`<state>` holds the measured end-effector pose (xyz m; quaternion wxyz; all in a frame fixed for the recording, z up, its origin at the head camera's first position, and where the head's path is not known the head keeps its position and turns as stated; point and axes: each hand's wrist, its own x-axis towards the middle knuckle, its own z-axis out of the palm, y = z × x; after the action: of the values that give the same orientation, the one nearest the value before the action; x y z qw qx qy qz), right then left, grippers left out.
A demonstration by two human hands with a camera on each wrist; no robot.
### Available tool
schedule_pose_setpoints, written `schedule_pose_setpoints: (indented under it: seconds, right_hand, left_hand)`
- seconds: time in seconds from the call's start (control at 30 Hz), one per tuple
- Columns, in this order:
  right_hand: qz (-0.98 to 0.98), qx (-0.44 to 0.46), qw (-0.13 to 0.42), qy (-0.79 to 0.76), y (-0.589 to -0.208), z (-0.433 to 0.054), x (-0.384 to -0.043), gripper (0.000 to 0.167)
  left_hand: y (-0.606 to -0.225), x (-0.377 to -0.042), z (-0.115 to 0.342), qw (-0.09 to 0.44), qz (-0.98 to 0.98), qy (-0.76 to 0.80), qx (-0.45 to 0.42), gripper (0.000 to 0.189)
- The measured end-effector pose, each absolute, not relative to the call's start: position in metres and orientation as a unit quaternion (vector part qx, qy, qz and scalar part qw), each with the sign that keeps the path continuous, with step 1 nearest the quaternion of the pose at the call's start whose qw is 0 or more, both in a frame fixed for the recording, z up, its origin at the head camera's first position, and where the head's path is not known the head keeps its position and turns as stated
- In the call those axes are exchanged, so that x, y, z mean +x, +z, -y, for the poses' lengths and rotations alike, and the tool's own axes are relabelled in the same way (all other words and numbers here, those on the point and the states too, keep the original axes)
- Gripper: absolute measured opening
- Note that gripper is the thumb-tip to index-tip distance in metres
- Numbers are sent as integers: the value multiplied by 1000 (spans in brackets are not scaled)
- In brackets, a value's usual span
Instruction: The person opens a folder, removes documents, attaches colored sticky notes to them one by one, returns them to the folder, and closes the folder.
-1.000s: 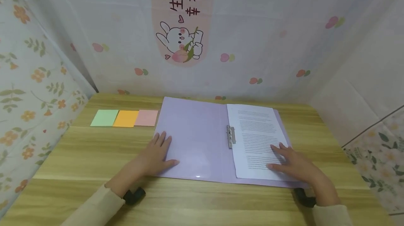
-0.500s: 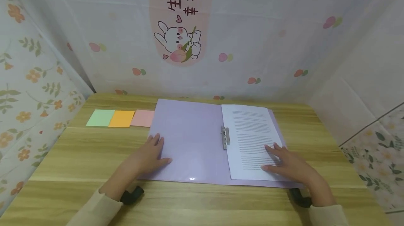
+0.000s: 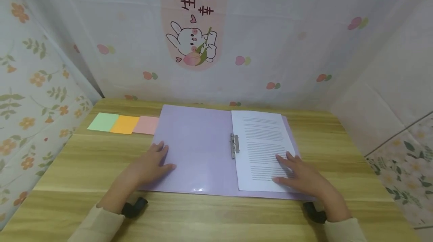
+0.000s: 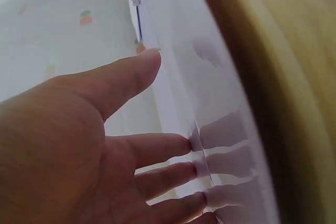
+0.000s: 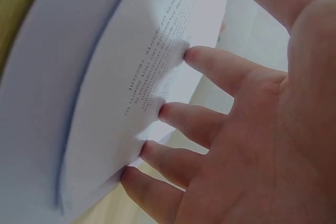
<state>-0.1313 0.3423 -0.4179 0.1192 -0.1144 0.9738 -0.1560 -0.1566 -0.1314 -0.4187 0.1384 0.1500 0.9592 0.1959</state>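
Both my left hand (image 3: 149, 165) and my right hand (image 3: 304, 176) are spread, fingers extended. The left touches the folder (image 3: 196, 144) at its eight o'clock; the right rests on the paper (image 3: 264, 129) at its four. The folder lies unfolded on the surface (image 3: 209, 219), clip (image 3: 233, 146) at the paper's nine o'clock, three notes (image 3: 124, 124) at the folder's ten.

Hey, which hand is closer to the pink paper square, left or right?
Left. The left hand is at the purple folder's left edge, just on the near side of the pink square; the right hand is across the folder, on the printed page.
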Motion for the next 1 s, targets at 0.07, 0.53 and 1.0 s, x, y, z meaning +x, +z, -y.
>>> schedule_pose_setpoints:
  seconds: [0.07, 0.53, 1.0]
  right_hand:
    - [-973, -118, 118, -158, -417, -339, -132, 84]
    - [-970, -128, 119, -167, -418, -322, -140, 84]
    - [-974, -116, 118, -154, -419, -325, -135, 86]
  left_hand:
    - [-419, -157, 135, 134, -960, 194, 148, 81]
    - [-414, -155, 140, 105, -970, 172, 139, 80]
    - [-411, -174, 77, 129, -955, 161, 213, 61]
